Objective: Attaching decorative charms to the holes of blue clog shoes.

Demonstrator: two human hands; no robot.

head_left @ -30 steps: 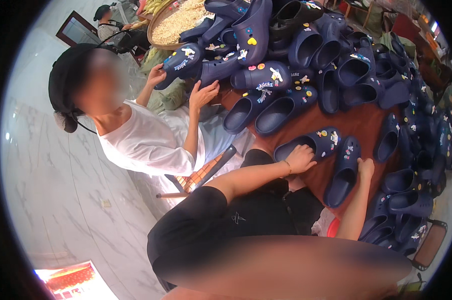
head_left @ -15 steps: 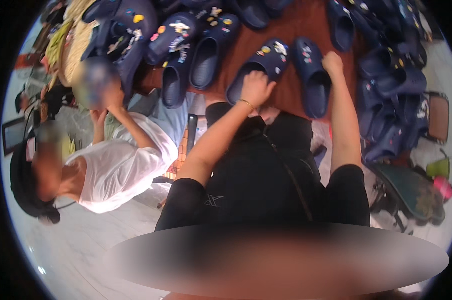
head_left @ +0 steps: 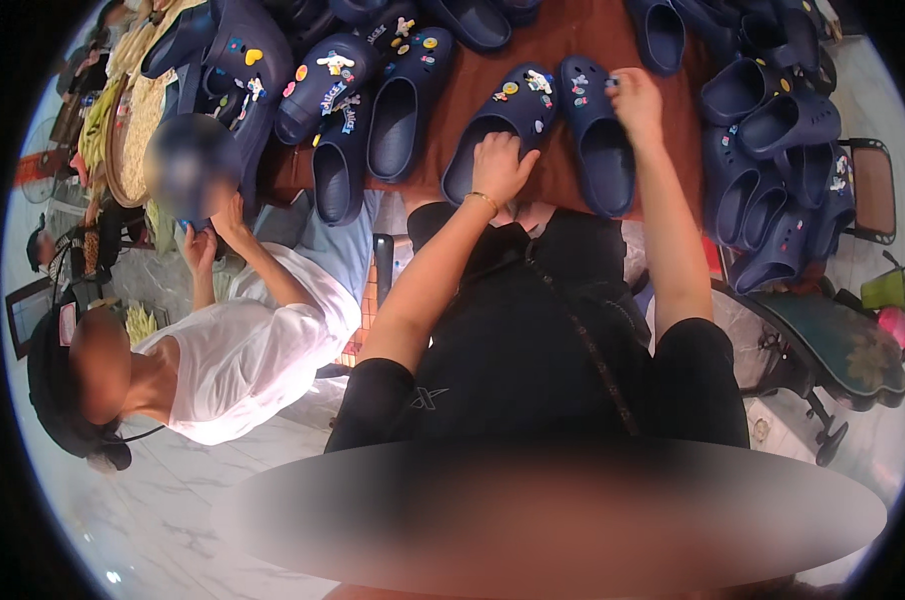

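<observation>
Two navy clogs lie side by side in front of me on a brown-red cloth. Colourful charms dot the toe of the left clog [head_left: 518, 100]. Over its foot opening is my left hand [head_left: 503, 165], fingers bent onto the clog and thumb apart. On the right clog [head_left: 603, 165], a few pale charms sit near the toe. My right hand [head_left: 637, 108] is closed beside that toe, at the outer edge. Something small and bluish shows at its fingertips, too small to name.
More navy clogs [head_left: 403, 115] with charms crowd the left of the brown-red cloth [head_left: 533, 195]; others are piled at right [head_left: 773, 190]. A person in a white top [head_left: 258, 330] sits at my left, handling a clog. A dark-green chair [head_left: 823, 345] stands at lower right.
My right hand has moved up and left, closer to the right clog's toe. The left hand stays on the left clog. The whole view has shifted slightly.
</observation>
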